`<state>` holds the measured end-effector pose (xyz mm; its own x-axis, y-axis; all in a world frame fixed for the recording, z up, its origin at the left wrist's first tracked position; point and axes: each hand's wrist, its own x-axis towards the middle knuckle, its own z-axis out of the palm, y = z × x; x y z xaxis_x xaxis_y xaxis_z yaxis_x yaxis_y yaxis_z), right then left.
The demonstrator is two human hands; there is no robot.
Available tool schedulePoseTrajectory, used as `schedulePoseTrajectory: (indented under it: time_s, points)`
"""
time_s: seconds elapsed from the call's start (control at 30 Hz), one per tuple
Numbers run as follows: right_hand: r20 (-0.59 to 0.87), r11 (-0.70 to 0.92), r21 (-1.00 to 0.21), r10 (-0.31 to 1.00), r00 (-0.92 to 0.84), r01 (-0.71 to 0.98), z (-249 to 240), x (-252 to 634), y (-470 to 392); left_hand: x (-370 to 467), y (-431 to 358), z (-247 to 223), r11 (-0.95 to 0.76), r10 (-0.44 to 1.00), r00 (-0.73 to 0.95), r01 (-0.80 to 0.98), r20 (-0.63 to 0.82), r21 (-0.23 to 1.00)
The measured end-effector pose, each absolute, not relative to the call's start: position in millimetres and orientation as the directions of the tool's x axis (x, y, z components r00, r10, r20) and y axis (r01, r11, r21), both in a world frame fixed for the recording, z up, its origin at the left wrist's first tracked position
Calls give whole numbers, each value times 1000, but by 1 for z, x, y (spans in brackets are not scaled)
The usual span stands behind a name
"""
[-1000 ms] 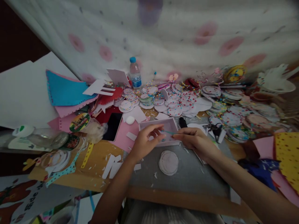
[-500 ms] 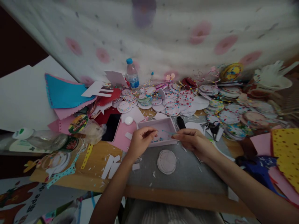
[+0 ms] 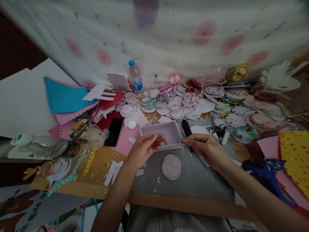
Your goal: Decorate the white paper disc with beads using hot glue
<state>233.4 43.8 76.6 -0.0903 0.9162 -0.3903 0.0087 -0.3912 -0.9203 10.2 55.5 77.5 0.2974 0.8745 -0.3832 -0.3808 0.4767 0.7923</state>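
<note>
Of the hands, the right hand (image 3: 205, 146) was found closed in a fingertip pinch on a thin blue-green strip (image 3: 181, 138), at the right end of the shallow box (image 3: 172, 146). The left hand (image 3: 146, 148) stood with its fingertips above the box's left half, fingers loosely curled; a blue speck showed at those fingertips, but whether it was gripped could not be told.

The strip's visible length was short. Its long axis ran roughly side to side, along the box's long side, the free end pointing from the right fingertips toward the left hand. The right hand was the nearer, being in contact; the left hand was apart from the strip, with box interior showing between. Small blue bits (image 3: 165, 143) were noted inside the box.

A stack of paper discs (image 3: 171, 166) lay in front of the box on a grey mat (image 3: 200, 183) covering part of the tabletop (image 3: 93, 180). A black-handled tool (image 3: 186, 128) lay just right of the box.
</note>
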Motion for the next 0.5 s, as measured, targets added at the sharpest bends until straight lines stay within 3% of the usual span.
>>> schedulePoseTrajectory:
  time_s: [0.1, 0.17, 0.23, 0.3, 0.4, 0.5]
  points:
    - [-224, -206, -934, 974, -29, 291, 68, 234, 45, 9, 54, 79, 501, 862, 297, -386, -410, 774]
    - [-9, -11, -807, 1000, 7, 590, 60, 234, 47, 9, 53, 79, 500, 863, 288, -363, -415, 787]
    - [146, 114, -628, 989, -27, 769, 55, 235, 49, 9, 52, 78, 486, 871, 266, -336, -413, 807]
    - [186, 175, -625, 980, -72, 761, 56, 235, 50, 9, 51, 77, 457, 886, 240, -303, -397, 836]
    - [205, 204, -753, 976, -72, 626, 70, 235, 46, 10, 49, 75, 370, 919, 218, -194, -328, 908]
    - [249, 283, -728, 958, -144, 624, 85, 234, 37, 12, 46, 75, 256, 947, 202, -8, -250, 967]
